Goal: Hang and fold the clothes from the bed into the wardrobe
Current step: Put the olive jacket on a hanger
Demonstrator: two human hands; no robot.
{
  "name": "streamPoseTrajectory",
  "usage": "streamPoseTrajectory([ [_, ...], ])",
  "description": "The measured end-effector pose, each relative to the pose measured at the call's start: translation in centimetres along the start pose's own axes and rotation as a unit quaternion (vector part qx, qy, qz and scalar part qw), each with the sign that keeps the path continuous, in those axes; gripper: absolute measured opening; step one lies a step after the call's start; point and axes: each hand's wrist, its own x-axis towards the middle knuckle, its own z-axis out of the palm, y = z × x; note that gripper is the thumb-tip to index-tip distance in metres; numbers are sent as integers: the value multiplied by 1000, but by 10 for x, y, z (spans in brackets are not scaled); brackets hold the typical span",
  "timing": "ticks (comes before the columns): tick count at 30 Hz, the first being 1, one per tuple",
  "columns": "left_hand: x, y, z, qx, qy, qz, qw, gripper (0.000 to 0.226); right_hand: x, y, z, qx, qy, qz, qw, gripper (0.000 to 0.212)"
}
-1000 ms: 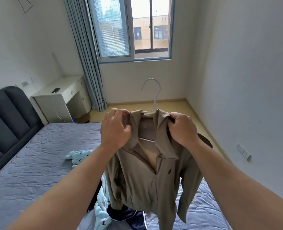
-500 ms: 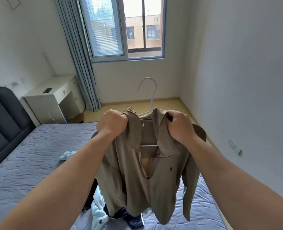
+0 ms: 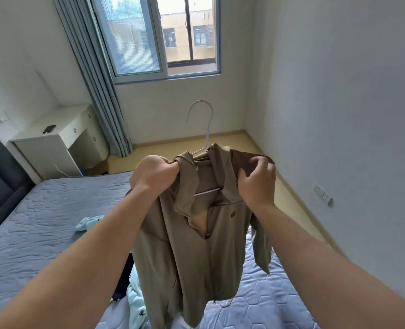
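Both arms reach forward: the left hand clenches the khaki jacket shoulder on the white hanger, the right hand pinches the other shoulder with fingers loosely spread.

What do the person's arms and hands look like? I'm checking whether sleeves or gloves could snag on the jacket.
Both forearms are bare as far as the picture shows: no sleeves or cuffs in view. The left hand and right hand wear no gloves. No watch, bracelet or ring shows on either wrist or on the fingers that are visible.
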Motion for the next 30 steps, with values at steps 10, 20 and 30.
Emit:
streamPoseTrajectory([
  [10, 4, 35, -23, -49, 95, 30, 994, 54, -31, 30, 41, 118, -201, 271, 934, 14],
  [20, 5, 62, -49, -70, 105, 52, 991, 51, -31, 32, 62, 173, -261, 411, 856, 32],
  [30, -1, 64, -53, -59, 97, 48, 992, 46, -39, 35, 69, 205, -229, 400, 863, 15],
])
